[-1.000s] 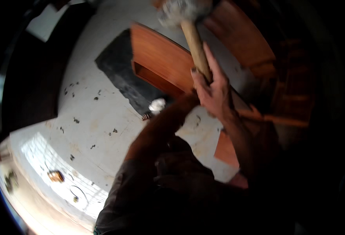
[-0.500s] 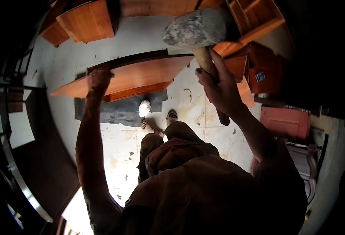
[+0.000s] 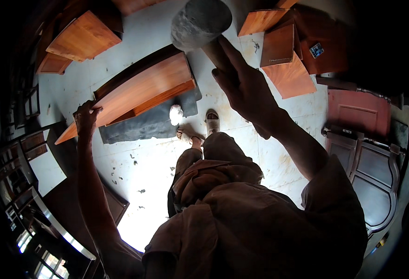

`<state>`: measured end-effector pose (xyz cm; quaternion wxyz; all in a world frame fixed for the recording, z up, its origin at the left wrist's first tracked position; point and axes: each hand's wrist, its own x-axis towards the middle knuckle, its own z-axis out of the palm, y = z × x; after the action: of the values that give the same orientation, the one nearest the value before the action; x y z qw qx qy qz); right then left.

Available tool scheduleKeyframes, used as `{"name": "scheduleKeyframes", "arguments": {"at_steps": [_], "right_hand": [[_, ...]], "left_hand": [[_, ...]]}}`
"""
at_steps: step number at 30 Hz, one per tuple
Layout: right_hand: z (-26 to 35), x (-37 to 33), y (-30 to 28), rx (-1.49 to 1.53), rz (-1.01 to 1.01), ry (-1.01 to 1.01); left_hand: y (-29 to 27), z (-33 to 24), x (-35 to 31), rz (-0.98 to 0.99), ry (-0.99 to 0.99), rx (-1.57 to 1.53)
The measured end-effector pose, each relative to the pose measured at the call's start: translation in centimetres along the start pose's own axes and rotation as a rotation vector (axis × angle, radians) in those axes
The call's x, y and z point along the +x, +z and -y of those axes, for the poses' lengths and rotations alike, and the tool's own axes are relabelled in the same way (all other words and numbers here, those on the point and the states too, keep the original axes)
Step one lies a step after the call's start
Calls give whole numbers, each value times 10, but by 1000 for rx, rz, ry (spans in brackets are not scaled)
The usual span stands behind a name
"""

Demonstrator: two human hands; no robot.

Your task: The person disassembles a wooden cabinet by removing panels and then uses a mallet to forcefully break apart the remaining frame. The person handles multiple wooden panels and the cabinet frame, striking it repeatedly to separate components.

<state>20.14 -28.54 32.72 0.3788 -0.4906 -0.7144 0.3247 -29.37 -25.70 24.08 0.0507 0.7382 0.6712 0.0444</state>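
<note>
My right hand (image 3: 251,95) is closed round the wooden handle of a mallet. The mallet's thick grey, worn head (image 3: 199,23) is held up in the air, apart from the woodwork. My left hand (image 3: 87,116) grips the upper edge of a long orange-brown wooden panel (image 3: 144,86), near its left end. This panel is part of a wooden piece with a darker back edge and a lower board, standing over a black sheet (image 3: 134,130) on the floor. A crumpled white lump (image 3: 175,114) lies on the sheet, just ahead of my feet.
Wooden cabinet parts (image 3: 84,36) stand at the far left, with more boards (image 3: 288,74) at the far right. A red panel (image 3: 358,110) and a dark panelled headboard-like piece (image 3: 371,176) are at my right. Dark furniture frames line the left. Small scraps (image 3: 141,191) dot the pale floor.
The mallet has moved up and left in view, and its head is tilted differently. My left hand has shifted left along the panel's edge. The whole view has also turned somewhat.
</note>
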Motion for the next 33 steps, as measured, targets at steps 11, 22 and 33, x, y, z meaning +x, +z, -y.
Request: {"name": "scheduleKeyframes", "arguments": {"at_steps": [11,22,33], "right_hand": [[-23,18,16,-99,175,-44],[41,24,87,-42,366,-186],[189,60,286,146,533,-295]], "left_hand": [[17,10,-1,-100,99,-27],[20,-22,-22,-447,-112,-103],[27,188,-113,-674,-484,-825]]}}
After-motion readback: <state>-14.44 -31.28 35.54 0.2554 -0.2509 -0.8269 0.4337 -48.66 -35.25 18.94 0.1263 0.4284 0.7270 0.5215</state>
